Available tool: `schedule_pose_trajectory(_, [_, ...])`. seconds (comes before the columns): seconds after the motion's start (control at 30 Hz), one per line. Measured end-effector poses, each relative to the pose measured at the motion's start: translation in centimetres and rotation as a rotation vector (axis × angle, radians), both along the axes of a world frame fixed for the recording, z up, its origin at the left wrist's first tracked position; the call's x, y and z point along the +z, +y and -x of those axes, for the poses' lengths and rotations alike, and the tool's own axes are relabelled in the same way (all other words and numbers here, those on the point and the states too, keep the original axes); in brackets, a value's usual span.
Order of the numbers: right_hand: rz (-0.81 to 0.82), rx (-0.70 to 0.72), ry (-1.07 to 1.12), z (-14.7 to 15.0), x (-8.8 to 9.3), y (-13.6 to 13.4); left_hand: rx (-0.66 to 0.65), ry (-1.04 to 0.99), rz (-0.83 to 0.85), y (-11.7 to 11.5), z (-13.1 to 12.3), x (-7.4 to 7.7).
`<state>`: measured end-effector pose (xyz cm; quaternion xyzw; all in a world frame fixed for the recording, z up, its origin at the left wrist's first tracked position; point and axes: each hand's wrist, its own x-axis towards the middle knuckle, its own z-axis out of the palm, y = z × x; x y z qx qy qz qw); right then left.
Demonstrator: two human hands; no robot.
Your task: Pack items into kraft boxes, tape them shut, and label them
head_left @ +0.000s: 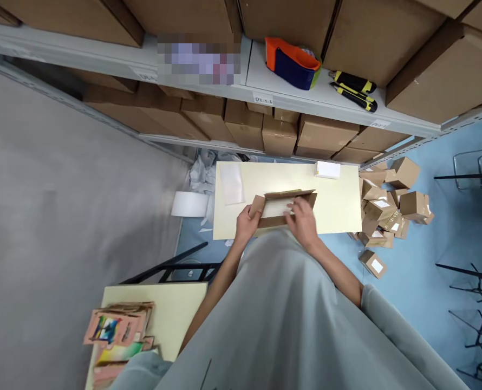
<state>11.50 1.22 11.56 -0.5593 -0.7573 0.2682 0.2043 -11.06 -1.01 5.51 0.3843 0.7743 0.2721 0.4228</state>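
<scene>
A small brown cardboard box (277, 221) lies with its top unfolded at the front edge of the cream table (338, 208). My left hand (247, 223) pinches its left end flap. Inside rests something pale and flat, like white wrapping (274, 207); its kind is not clear. Over the box's right end is my right hand (305, 221), fingers apart and reaching down to the pale contents. A clear plastic sleeve (232, 184) lies flat to the left, and a small white box (327, 169) stands at the back right.
A metal shelf (225, 78) with cartons crosses the far side, holding tape (292, 65) and utility knives (352, 89). Packed cartons (383, 208) pile on the floor at right. A white roll (190, 203) stands left; flattened printed boxes (117, 327) lie on a side table.
</scene>
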Motion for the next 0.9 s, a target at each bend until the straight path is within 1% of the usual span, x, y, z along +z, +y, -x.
schedule_pose_trajectory(0.03, [-0.05, -0.085, -0.045, -1.6, 0.1, 0.9, 0.019, 0.017, 0.011, -0.1, -0.2, -0.1])
schedule_pose_trajectory(0.07, [-0.064, -0.168, -0.088, -3.0, 0.0, 1.8, 0.04, 0.042, 0.016, -0.2, -0.5, -0.1])
schedule_pose_trajectory(0.1, [-0.038, -0.237, -0.132, -4.3, -0.1, 2.8, 0.062, 0.076, 0.017, -0.3, -0.7, 0.0])
schedule_pose_trajectory(0.13, [0.034, -0.281, -0.175, -5.4, -0.2, 3.7, 0.084, 0.118, 0.015, -0.4, -1.0, 0.1])
schedule_pose_trajectory(0.17, [0.147, -0.29, -0.217, -6.2, -0.4, 4.5, 0.1, 0.16, 0.01, -0.4, -1.3, 0.3])
schedule_pose_trajectory(0.2, [0.286, -0.265, -0.255, -6.9, -0.6, 5.2, 0.107, 0.2, 0.006, -0.4, -1.5, 0.5])
schedule_pose_trajectory(0.27, [0.531, -0.152, -0.31, -7.7, -0.7, 6.0, 0.101, 0.262, 0.008, -0.2, -1.9, 1.1])
schedule_pose_trajectory(0.3, [0.595, -0.092, -0.325, -8.0, -0.5, 6.1, 0.095, 0.284, 0.015, -0.2, -2.0, 1.5])
schedule_pose_trajectory(0.33, [0.613, -0.049, -0.337, -8.2, -0.2, 6.1, 0.093, 0.302, 0.022, -0.1, -2.1, 1.9])
schedule_pose_trajectory(0.4, [0.562, -0.014, -0.355, -8.6, 0.8, 5.8, 0.099, 0.328, 0.017, 0.0, -2.2, 3.0])
schedule_pose_trajectory(0.5, [0.502, -0.011, -0.371, -9.2, 2.7, 5.1, 0.107, 0.35, -0.04, -0.1, -2.3, 4.5])
schedule_pose_trajectory(0.57, [0.502, -0.018, -0.384, -9.5, 3.5, 5.0, 0.103, 0.36, -0.062, -0.1, -2.5, 5.1])
schedule_pose_trajectory(0.6, [0.51, -0.024, -0.399, -9.6, 3.7, 5.0, 0.095, 0.364, -0.064, 0.0, -2.7, 5.1])
schedule_pose_trajectory(0.67, [0.532, -0.039, -0.446, -9.7, 3.5, 5.1, 0.067, 0.36, -0.055, 0.3, -3.2, 4.7])
schedule_pose_trajectory(0.83, [0.566, -0.1, -0.558, -9.6, 2.2, 4.9, -0.011, 0.262, 0.054, 1.3, -5.1, 2.3])
schedule_pose_trajectory(0.9, [0.563, -0.123, -0.567, -9.4, 2.0, 4.5, -0.028, 0.248, 0.06, 1.5, -5.6, 1.6])
